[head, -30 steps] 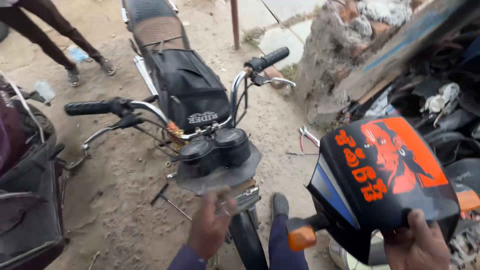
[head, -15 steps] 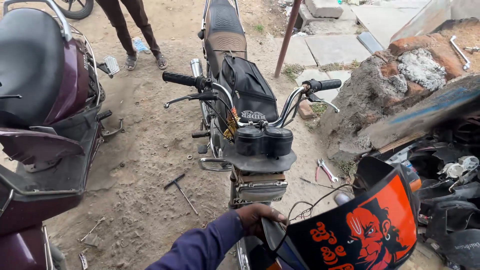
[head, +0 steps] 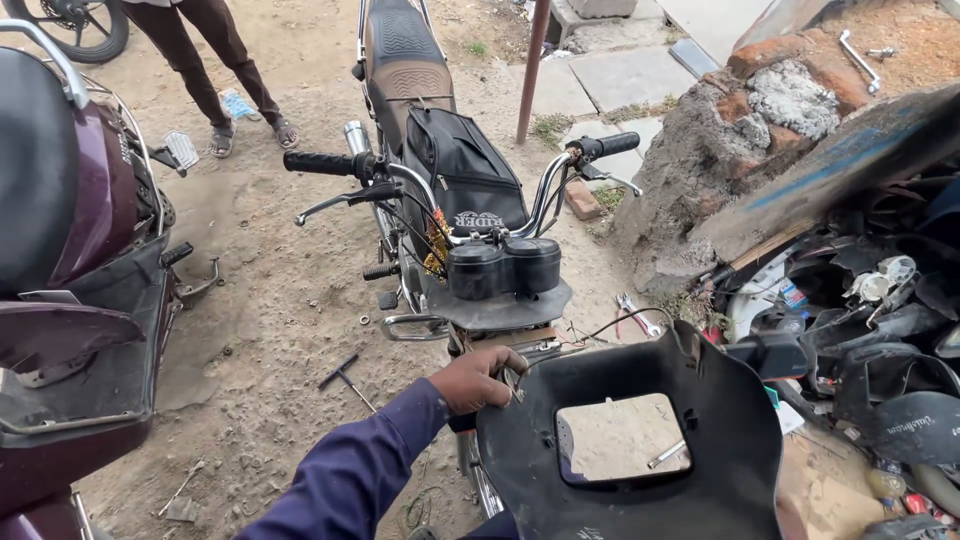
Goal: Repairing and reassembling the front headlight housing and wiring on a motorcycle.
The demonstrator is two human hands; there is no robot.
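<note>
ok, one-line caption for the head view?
Left hand grips black headlight cowl in front of a motorcycle on sandy ground.

The headlight cowl [head: 640, 450] is now turned so its black inner side and square opening are shown (the orange printed face is hidden), and it is gripped by the left hand [head: 480, 378] at its upper left edge.

Maroon scooter [head: 80, 260] parked off to the left, someone's sandalled feet [head: 250, 135] up top, T-wrench [head: 345, 375] lying in the dirt, pliers [head: 635, 315] near the scrap pile [head: 870, 330].

Cowl [head: 640, 480] and gauges [head: 503, 268] crowding headlight mount [head: 510, 345]
</note>
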